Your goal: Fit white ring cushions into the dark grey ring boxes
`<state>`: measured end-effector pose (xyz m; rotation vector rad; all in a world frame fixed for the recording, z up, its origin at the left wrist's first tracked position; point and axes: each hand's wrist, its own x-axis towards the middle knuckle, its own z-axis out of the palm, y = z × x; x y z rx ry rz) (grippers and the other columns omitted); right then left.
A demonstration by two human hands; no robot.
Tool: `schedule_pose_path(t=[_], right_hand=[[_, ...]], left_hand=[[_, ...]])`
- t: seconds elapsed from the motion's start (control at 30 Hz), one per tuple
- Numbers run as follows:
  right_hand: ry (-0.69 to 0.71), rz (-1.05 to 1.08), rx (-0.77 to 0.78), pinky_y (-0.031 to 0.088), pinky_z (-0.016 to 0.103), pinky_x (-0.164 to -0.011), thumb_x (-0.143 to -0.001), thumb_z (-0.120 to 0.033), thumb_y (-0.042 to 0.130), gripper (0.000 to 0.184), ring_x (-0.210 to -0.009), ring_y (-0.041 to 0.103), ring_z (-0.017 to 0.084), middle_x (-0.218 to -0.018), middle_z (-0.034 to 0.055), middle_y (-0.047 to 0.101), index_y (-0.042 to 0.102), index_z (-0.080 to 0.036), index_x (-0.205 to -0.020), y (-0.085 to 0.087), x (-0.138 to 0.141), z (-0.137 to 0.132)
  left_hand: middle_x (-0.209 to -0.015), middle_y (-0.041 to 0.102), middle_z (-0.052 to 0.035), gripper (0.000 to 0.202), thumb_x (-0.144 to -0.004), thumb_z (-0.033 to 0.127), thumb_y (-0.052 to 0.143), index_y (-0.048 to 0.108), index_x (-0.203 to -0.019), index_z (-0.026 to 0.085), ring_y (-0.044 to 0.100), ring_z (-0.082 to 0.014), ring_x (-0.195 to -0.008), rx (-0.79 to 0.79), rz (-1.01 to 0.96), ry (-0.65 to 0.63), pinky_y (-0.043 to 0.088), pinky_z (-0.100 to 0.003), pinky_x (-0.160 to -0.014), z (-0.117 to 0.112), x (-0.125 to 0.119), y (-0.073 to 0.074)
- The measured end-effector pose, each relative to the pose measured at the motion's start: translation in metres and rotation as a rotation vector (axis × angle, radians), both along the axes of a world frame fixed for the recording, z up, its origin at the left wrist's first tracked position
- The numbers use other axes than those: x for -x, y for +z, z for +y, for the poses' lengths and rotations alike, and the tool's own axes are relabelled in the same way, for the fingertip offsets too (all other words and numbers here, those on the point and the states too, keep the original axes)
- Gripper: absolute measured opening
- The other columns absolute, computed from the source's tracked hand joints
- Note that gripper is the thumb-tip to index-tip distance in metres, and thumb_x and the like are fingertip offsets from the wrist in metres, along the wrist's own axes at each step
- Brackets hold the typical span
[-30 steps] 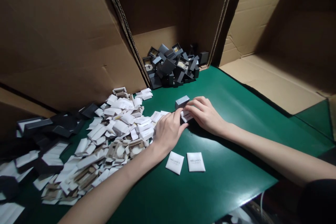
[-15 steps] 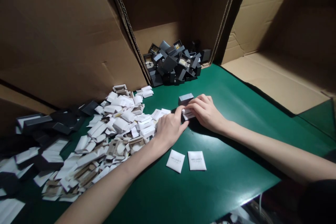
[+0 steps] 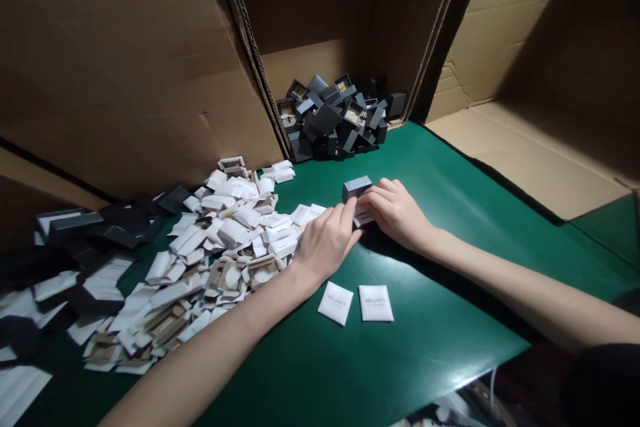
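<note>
Both of my hands meet over a small dark grey box (image 3: pixel 357 187) on the green table (image 3: pixel 425 333). My left hand (image 3: pixel 327 240) presses on the box's near side, thumb and fingers closed against it. My right hand (image 3: pixel 395 210) grips the box from the right, and a white insert (image 3: pixel 361 217) shows between the fingers. The box's lid stands open behind the fingertips. Two white pouches (image 3: pixel 356 302) with printed lettering lie flat on the table just in front of my left wrist.
A heap of white and tan inserts (image 3: pixel 220 253) spreads to the left. Dark flat pieces (image 3: pixel 90 240) lie at the far left. A pile of dark grey boxes (image 3: pixel 340 117) sits inside an open cardboard carton (image 3: pixel 150 80). Another cardboard flap (image 3: pixel 530 153) lies at the right.
Both hands stay on the small box with only slight finger shifts. The view has drifted a little, so everything sits slightly higher and to the right.
</note>
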<state>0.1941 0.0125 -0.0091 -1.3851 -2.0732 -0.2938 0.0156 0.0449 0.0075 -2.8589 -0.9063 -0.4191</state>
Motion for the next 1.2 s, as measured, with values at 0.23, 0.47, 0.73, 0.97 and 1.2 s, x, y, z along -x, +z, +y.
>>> schedule_pose_path(t=[0.23,0.47,0.73,0.97,1.2], right_hand=[[0.019,-0.037,-0.09,0.036,0.032,-0.066,-0.095,-0.018,0.043,0.021,-0.079,0.045,0.019,-0.093,0.0086,0.066,0.064,-0.018,-0.093,0.002,-0.001,-0.007],[-0.012,-0.229,-0.178,0.034,0.034,-0.064,-0.095,-0.016,0.045,0.021,-0.083,0.049,0.02,-0.091,0.008,0.07,0.065,-0.014,-0.101,0.001,-0.005,-0.013],[-0.096,-0.285,-0.074,0.034,0.036,-0.072,-0.091,-0.011,0.048,0.021,-0.098,0.051,0.023,-0.114,0.0093,0.065,0.067,-0.018,-0.098,0.0,0.004,-0.025],[-0.045,-0.147,-0.076,0.033,0.035,-0.069,-0.086,-0.001,0.043,0.035,-0.083,0.051,0.02,-0.094,0.0064,0.068,0.066,-0.02,-0.105,-0.004,-0.004,-0.019],[0.008,-0.094,-0.081,0.034,0.036,-0.071,-0.086,-0.003,0.044,0.037,-0.087,0.052,0.02,-0.103,0.0064,0.067,0.064,-0.023,-0.11,0.002,-0.008,-0.015]], left_hand=[[-0.105,0.059,-0.0144,0.014,-0.09,0.012,0.048,0.058,-0.098,0.009,0.055,-0.0251,-0.101,-0.211,-0.094,-0.214,0.049,-0.036,-0.081,0.0,-0.002,-0.007],[-0.103,0.061,-0.0164,0.022,-0.092,0.008,0.042,0.057,-0.107,0.004,0.056,-0.025,-0.104,-0.284,-0.071,-0.22,0.049,-0.036,-0.084,-0.002,-0.002,-0.008],[-0.103,0.061,-0.0152,0.018,-0.093,0.009,0.041,0.056,-0.101,0.008,0.057,-0.0229,-0.094,-0.278,-0.017,-0.186,0.05,-0.034,-0.078,-0.002,-0.003,-0.006],[-0.101,0.061,-0.0148,0.02,-0.094,0.009,0.038,0.055,-0.104,0.006,0.056,-0.0233,-0.1,-0.253,-0.019,-0.21,0.049,-0.034,-0.081,-0.003,-0.001,-0.008],[-0.106,0.06,-0.0144,0.019,-0.093,0.009,0.041,0.057,-0.103,0.006,0.055,-0.023,-0.099,-0.25,-0.023,-0.205,0.048,-0.033,-0.082,-0.003,-0.002,-0.007]])
